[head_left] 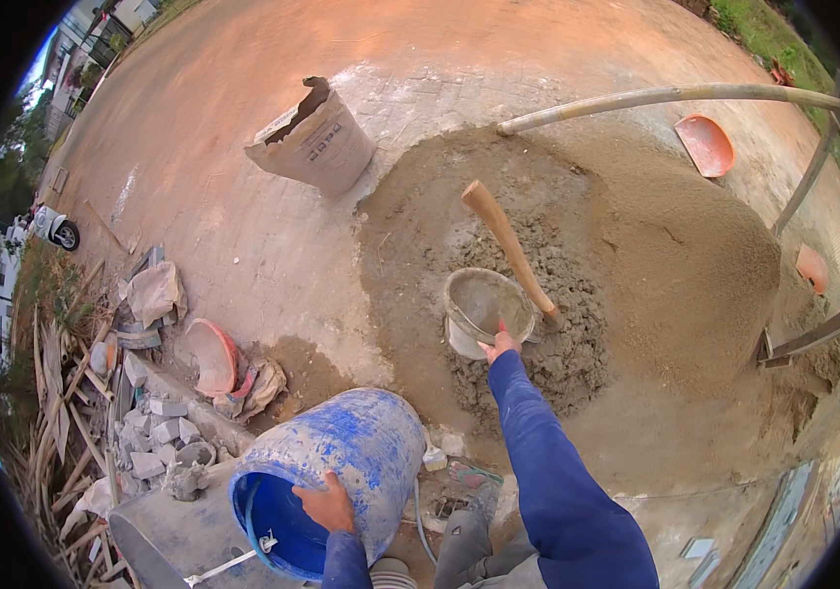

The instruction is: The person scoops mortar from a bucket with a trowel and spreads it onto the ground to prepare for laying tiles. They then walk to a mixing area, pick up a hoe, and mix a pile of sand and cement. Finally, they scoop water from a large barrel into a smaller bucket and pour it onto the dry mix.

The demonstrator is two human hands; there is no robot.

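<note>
My right hand (500, 344) grips the near rim of a mortar-smeared bucket (466, 339), which sits tilted at the edge of a heap of wet grey mortar (572, 363). The bucket's inside looks grey; whether it holds anything I cannot tell. Just beyond it, a thick wooden tool handle (506, 236) slants up out of the mortar, its head buried. My left hand (327, 506) is closed over the rim of a large blue barrel (361, 437), thumb outside and fingers at the opening. The barrel lies tipped, its mouth toward me, with a white cord across it.
A torn paper sack (327, 157) stands open beyond the mortar. Sand (685, 255) is piled to the right, beneath a wooden pole (675, 96). An orange scoop-like pan (707, 145) lies behind it. Broken blocks (160, 427), sticks and a reddish basin (212, 358) lie at left.
</note>
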